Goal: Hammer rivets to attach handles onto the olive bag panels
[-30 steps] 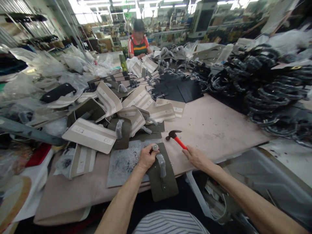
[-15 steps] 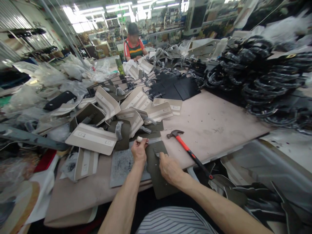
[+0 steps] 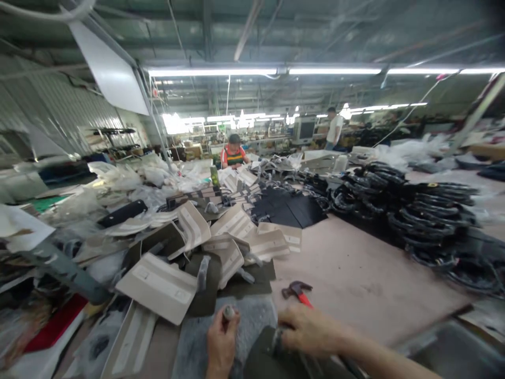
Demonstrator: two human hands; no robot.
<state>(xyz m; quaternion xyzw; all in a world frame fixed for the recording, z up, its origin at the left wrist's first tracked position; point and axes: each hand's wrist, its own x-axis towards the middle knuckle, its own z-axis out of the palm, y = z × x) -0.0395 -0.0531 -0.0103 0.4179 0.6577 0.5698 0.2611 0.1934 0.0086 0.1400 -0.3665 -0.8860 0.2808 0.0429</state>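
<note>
L hand (image 3: 222,339) btm ctr, fingers gripping pale-grey cylindrical tool (image 3: 229,312), R hand (image 3: 311,329) lower rt of ctr, fingers closed on plastic-wrapped handle (image 3: 276,341) of dark-olive panel (image 3: 258,355), btm edge, red-handled claw hammer (image 3: 298,289) just above

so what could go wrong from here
The right hand overlaps part of the claw hammer in this view, so a sideways sweep might knock it. The beige panels are heaped loosely beside the grey board and could slide onto it. The small cylindrical tool in the left hand might slip.
</note>
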